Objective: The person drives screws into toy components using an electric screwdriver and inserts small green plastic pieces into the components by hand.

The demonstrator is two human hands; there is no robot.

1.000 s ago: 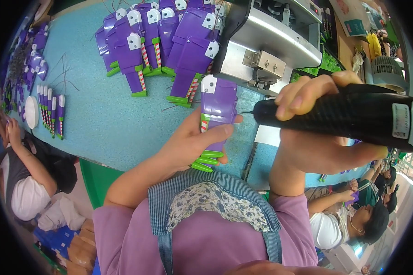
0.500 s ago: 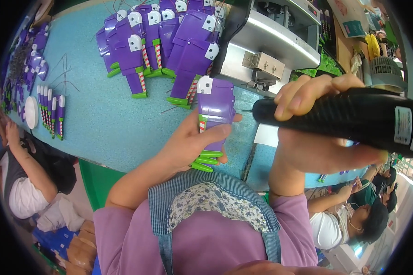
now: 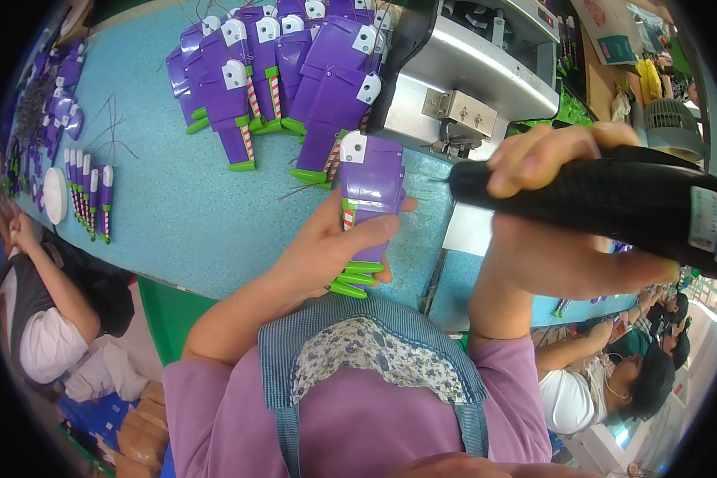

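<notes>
My left hand point(image 3: 327, 251) is closed around a purple plastic toy part point(image 3: 370, 187) with a white corner piece, a red-and-white striped edge and green tips. The thumb lies across its face. In my right hand point(image 3: 546, 247) is a black electric screwdriver point(image 3: 605, 195), its thin bit pointing left toward the purple part and a gap away from it. Fingers wrap over the top of the tool, and the thumb is below. Beyond the left hand lies a pile of similar purple parts point(image 3: 327, 103) with thin wires.
A silver and black machine point(image 3: 462, 88) stands at the far right of the blue table point(image 3: 207, 215). Left are a round white disc point(image 3: 55, 195), a row of slim purple pieces point(image 3: 92, 191) and more parts. Co-workers point(image 3: 48, 319) sit at both sides. A grey fan-like device point(image 3: 673, 127) is far right.
My right hand and the screwdriver have shifted slightly right, so the bit is farther from the purple part. My left hand has moved a touch left, still holding the part.
</notes>
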